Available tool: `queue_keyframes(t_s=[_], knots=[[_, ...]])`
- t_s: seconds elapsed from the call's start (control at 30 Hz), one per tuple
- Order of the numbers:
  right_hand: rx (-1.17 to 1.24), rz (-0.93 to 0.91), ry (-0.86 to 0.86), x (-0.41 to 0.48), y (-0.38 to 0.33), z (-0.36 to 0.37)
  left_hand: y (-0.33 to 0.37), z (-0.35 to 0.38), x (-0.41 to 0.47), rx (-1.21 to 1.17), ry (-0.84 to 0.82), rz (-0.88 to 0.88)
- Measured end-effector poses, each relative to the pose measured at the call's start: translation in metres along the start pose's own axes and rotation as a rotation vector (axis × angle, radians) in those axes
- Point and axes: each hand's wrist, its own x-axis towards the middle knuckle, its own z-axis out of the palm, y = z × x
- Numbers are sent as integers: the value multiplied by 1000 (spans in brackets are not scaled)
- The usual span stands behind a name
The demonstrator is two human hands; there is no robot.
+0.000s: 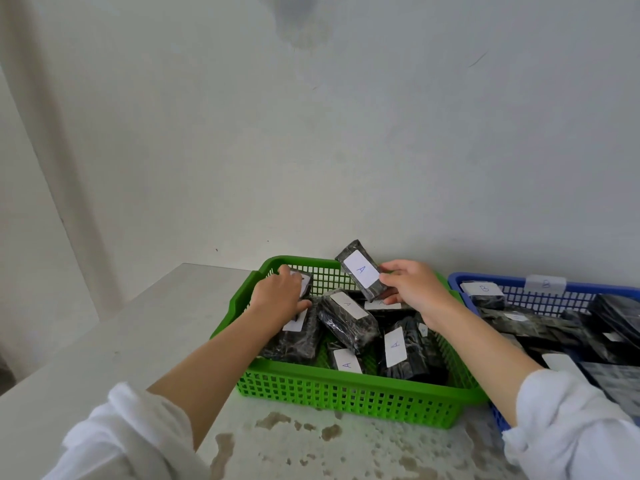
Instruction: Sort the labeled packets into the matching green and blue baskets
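Right hand [412, 289] gripping A packet [361, 270] | left hand [280, 296] clasping packet [304, 284]

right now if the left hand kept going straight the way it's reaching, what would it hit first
The left hand already rests on a black packet at the far left corner of the green basket. Pushing on, it would likely press that packet into the basket's far mesh wall, though depth is hard to judge.

Bare workroom, stained white table [104, 341], plain wall [346, 133], plastic sorting baskets [346, 400]
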Motion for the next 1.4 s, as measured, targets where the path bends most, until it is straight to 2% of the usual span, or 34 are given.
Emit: queue_keyframes(t_s=[0.17,0.23,0.33,0.43,0.53,0.73,0.9,1.03,1.1,1.4], knots=[[-26,-31,45,-2,5,-5,2,5,8,-7,-38,-28],[-20,-23,63,-3,7,-7,-1,5,5,-24,37,4],[15,-6,109,-3,9,-8,-4,1,2,-192,168,273],[29,-5,146,-3,10,-6,10,-6,-3,-230,32,589],[36,-4,168,-3,12,-8,30,-9,1,-128,-66,659],[58,3,187,-3,16,-17,39,-28,5,-78,-74,614],[145,-16,246,2,11,-21,13,-46,6,-380,-177,423],[187,-52,288,5,6,-23,7,-55,14,-482,-59,255],[177,-49,291,5,8,-24,14,-50,17,-484,-5,196],[106,-17,254,6,22,-23,45,-22,28,-299,12,-7]])
